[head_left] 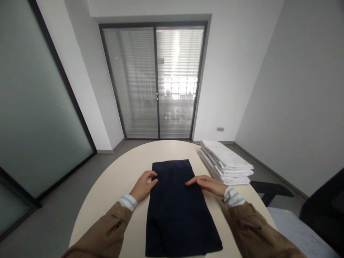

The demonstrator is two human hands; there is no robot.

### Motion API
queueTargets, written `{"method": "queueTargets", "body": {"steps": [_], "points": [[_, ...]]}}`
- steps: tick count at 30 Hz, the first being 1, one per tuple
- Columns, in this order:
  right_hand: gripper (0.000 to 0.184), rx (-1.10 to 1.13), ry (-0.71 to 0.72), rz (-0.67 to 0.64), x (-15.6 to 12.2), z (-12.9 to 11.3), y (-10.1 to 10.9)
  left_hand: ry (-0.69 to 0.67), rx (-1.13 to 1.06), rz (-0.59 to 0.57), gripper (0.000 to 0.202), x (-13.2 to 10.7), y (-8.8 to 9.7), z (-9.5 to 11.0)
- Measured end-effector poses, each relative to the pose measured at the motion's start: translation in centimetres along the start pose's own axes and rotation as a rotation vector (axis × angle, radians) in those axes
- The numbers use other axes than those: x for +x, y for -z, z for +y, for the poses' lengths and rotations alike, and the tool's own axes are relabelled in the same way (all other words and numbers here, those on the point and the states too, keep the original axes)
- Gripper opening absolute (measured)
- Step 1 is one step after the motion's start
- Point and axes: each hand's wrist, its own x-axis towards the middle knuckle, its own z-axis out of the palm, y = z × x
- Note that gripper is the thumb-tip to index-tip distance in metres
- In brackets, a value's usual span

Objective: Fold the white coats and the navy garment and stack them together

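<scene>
A folded dark navy cloth (177, 211) lies lengthwise on the round cream table (120, 186); its exact kind of garment does not show. At its left edge is my left hand (143, 184), thumb and fingers apart, the tips touching or very near the fabric. My right hand (208, 183) rests over the right edge with its fingers stretched out across the cloth. Neither hand grips anything. The cloth looks mostly flat, with small creases toward its near end and a slightly uneven lower right corner.
A stack of folded white cloths (227, 161) stands at the table's right rim, just beyond my right hand. A black chair (326, 211) with a light cloth (295, 229) on its seat is at the right. Glass doors with blinds (156, 82) stand beyond the table.
</scene>
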Motion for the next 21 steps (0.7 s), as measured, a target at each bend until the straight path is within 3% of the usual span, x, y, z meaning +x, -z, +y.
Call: {"method": "queueTargets", "body": {"steps": [3, 8, 14, 17, 21], "points": [[0.046, -0.049, -0.135, 0.1, 0.9, 1.5, 0.4, 0.081, 0.013, 0.097, 0.041, 0.0, -0.8, -0.7], [0.074, -0.071, -0.091, 0.148, 1.6, 3.3, 0.9, 0.209, -0.02, 0.083, 0.052, -0.3, -1.1, -1.1], [0.11, -0.052, -0.2, 0.303, 1.5, 3.4, 0.6, 0.277, 0.194, 0.043, 0.051, -0.6, -0.8, -0.4], [0.101, -0.022, -0.276, 0.375, 1.6, 3.5, 0.3, 0.349, 0.232, -0.059, 0.048, -0.6, -0.6, 0.0], [0.081, -0.043, -0.357, 0.354, 1.8, 3.6, 0.0, 0.375, 0.252, -0.143, 0.051, -0.7, -0.4, -0.1]]}}
